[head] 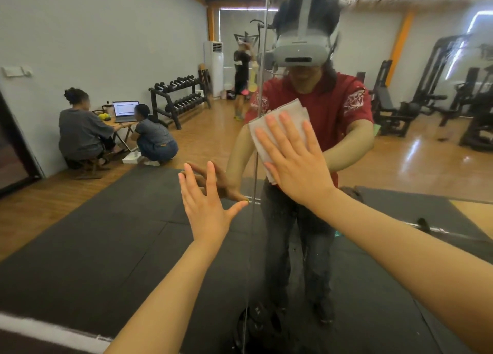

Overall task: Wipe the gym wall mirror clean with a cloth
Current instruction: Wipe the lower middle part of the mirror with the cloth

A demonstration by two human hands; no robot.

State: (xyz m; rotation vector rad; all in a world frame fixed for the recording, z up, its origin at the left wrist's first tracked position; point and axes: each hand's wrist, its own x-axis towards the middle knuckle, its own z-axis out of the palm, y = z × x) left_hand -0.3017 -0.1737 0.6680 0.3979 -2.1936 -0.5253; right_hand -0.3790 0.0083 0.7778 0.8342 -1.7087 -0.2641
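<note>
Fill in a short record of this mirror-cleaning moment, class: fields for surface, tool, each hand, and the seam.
surface: wall mirror
tool: white cloth, flat against the glass
right hand: fingers straight, pressing the cloth
left hand: fingers spread, fingertips at the glass, no cloth
seam: vertical panel joint between the hands

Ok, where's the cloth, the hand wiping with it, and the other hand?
cloth [286, 111]: head view, upper part above the fingers.
right hand [298, 159]: head view, back of the hand.
left hand [205, 207]: head view, back of the hand.
</note>
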